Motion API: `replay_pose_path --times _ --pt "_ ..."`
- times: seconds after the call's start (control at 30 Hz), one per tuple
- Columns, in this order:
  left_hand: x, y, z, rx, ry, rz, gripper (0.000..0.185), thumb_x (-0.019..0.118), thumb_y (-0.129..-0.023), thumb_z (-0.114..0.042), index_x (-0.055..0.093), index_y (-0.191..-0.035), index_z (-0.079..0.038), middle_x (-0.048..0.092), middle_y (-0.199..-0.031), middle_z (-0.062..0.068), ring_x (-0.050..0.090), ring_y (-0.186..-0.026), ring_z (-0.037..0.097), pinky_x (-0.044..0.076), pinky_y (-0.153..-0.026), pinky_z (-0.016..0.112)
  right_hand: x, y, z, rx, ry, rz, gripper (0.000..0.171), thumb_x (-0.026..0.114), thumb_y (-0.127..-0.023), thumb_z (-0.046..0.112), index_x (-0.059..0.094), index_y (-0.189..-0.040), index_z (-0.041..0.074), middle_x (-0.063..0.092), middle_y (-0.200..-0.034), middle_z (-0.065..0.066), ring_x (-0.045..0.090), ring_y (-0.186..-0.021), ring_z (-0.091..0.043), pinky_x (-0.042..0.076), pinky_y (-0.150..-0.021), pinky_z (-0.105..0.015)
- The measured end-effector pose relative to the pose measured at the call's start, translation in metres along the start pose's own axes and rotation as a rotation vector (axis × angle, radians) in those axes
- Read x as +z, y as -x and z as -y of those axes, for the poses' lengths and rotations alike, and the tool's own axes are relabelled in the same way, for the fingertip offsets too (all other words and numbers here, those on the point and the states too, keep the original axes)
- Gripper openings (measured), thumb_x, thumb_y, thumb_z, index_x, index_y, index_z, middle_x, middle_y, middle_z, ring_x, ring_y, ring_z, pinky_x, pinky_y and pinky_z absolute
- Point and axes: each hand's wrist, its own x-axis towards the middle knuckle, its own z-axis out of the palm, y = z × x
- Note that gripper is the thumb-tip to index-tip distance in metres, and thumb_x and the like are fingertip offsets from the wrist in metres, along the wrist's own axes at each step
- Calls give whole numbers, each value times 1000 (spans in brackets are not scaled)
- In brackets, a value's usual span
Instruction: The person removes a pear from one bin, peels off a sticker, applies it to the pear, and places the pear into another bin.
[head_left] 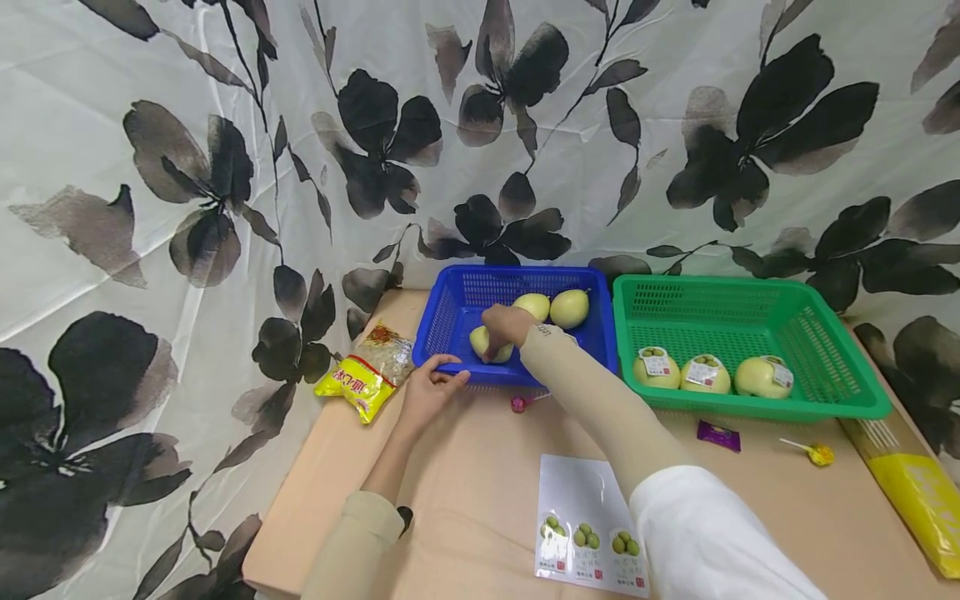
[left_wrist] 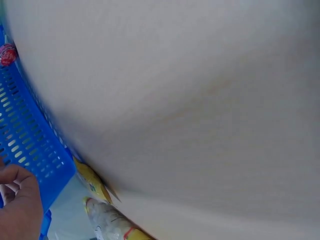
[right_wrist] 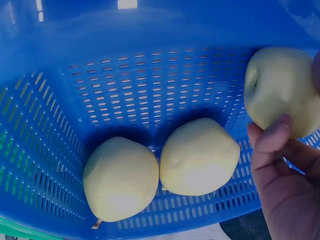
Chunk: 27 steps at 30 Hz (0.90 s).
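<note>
Head view: blue basket, perforated plastic, rectangular, on a beige table against a floral cloth backdrop. Inside it, right hand curled around a pale yellow pear near the front wall; two more smooth pears behind it. Left hand grips the basket's front left rim. Left of the basket, a crinkled yellow snack bag. Right of the basket, touching it, a green basket of the same mesh, holding three labelled pears. In front of the blue basket, a glossy sticker sheet.

Left wrist view: fingers curled at the basket's blue slotted wall; snack bag just beside it; bare tabletop fills the rest.

Right wrist view: thumb and fingers pinch the rounded pear at the right; two plump pears lie side by side, touching, on the basket's slotted floor.
</note>
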Motion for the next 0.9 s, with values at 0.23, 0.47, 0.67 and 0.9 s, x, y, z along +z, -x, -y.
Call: replay_pose_path --times 0.23,0.47,0.67,0.9 --pt "-1 2 2 2 6 15 28 82 -92 -20 70 -116 -9 73 -85 13 64 -71 7 50 -62 21 2 11 -3 -39 36 -27 56 81 -89 46 67 -126 6 70 -114 -7 58 -94 -19 55 -97 -39" --pt "-3 0 3 21 5 20 28 82 -92 -18 70 -116 -8 72 -81 8 64 -71 9 50 -62 20 2 12 -10 -49 37 -23 54 83 -85 48 70 -116 5 70 -106 -6 58 -91 -19 55 -92 -38" --pt "-3 0 5 22 3 28 27 81 -92 -18 70 -116 -9 73 -79 7 68 -74 23 50 -62 21 4 10 -16 -100 62 -33 45 86 -77 47 69 -94 9 62 -84 0 54 -77 -17 54 -76 -34" --pt "-10 -2 6 30 -19 33 30 81 -92 -22 70 -117 -8 74 -82 11 71 -81 41 49 -60 22 -14 48 -16 -117 150 -121 42 84 -79 48 60 -81 14 51 -76 3 47 -73 -16 48 -68 -36"
